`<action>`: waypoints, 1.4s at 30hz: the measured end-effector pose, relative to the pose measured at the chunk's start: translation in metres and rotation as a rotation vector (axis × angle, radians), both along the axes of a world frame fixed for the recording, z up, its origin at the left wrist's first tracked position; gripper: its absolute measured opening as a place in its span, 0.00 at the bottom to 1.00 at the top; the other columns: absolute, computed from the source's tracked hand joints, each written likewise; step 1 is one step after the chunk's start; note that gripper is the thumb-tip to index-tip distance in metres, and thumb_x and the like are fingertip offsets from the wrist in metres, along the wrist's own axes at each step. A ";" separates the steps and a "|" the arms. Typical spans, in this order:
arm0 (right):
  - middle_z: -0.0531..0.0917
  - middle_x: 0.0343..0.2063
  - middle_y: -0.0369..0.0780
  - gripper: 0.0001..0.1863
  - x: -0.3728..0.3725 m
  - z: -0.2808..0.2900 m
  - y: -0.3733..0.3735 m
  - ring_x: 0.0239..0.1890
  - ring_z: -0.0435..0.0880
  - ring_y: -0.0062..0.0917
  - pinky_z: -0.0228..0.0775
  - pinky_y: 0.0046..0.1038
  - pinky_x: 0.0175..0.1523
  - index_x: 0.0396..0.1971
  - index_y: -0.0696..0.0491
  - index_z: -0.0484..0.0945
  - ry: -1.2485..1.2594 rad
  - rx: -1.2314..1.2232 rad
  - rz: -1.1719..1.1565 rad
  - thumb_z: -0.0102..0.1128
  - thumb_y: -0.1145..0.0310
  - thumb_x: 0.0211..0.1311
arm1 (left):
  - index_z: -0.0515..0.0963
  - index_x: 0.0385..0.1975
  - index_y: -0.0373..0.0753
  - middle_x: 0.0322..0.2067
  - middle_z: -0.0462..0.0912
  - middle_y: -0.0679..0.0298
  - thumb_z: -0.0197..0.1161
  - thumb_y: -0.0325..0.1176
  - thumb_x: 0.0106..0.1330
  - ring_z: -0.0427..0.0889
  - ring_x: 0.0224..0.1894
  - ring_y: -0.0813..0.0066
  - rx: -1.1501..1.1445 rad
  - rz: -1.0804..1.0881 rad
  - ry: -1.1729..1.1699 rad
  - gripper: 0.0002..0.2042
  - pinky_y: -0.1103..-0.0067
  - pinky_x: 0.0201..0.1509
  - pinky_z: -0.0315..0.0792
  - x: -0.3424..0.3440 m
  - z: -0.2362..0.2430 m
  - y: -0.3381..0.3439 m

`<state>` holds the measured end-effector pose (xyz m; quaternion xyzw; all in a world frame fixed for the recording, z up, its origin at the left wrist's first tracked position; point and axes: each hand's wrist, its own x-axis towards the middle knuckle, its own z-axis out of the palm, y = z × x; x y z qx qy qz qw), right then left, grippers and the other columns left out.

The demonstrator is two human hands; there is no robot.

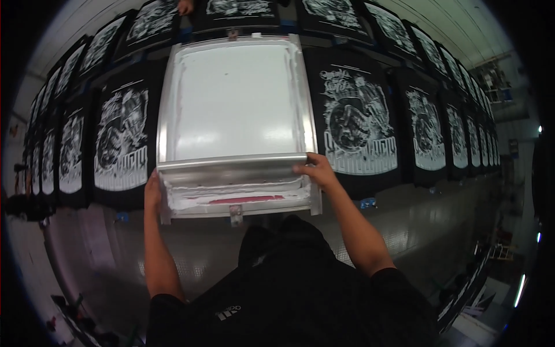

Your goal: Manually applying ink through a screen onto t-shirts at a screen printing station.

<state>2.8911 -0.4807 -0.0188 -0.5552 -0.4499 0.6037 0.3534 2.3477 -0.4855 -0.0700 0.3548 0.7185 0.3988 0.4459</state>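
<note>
Squeegee [228, 165] — right fingers [302, 169] clasped round, left fingers [154, 179] alongside

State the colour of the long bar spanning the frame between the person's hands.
The bar is silvery grey with a metallic sheen, seen best in the head view.

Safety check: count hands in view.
3: left hand at the left end of the metal bar, right hand on its right end; apparently another person's hand, cut by the top edge. Others possibly hidden.
</note>
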 end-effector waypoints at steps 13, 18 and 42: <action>0.84 0.32 0.38 0.18 0.299 0.066 -0.072 0.36 0.82 0.22 0.75 0.24 0.45 0.37 0.60 0.82 -0.022 0.005 -0.283 0.68 0.81 0.40 | 0.71 0.59 0.29 0.55 0.78 0.53 0.48 0.46 0.76 0.74 0.58 0.70 0.096 -0.106 0.009 0.25 0.78 0.62 0.66 0.331 0.032 -0.024; 0.81 0.28 0.34 0.17 0.425 0.066 -0.094 0.33 0.78 0.18 0.70 0.22 0.42 0.36 0.59 0.81 -0.044 0.008 -0.315 0.67 0.77 0.39 | 0.72 0.59 0.30 0.54 0.79 0.54 0.50 0.48 0.75 0.75 0.56 0.72 0.067 -0.112 -0.089 0.26 0.78 0.61 0.66 0.462 0.017 -0.043; 0.85 0.39 0.38 0.21 0.490 -0.005 -0.072 0.43 0.80 0.22 0.68 0.26 0.54 0.45 0.59 0.81 0.047 -0.015 -0.187 0.71 0.77 0.47 | 0.74 0.58 0.33 0.49 0.81 0.61 0.51 0.46 0.75 0.77 0.50 0.78 0.091 -0.027 -0.176 0.23 0.82 0.56 0.68 0.514 0.004 -0.036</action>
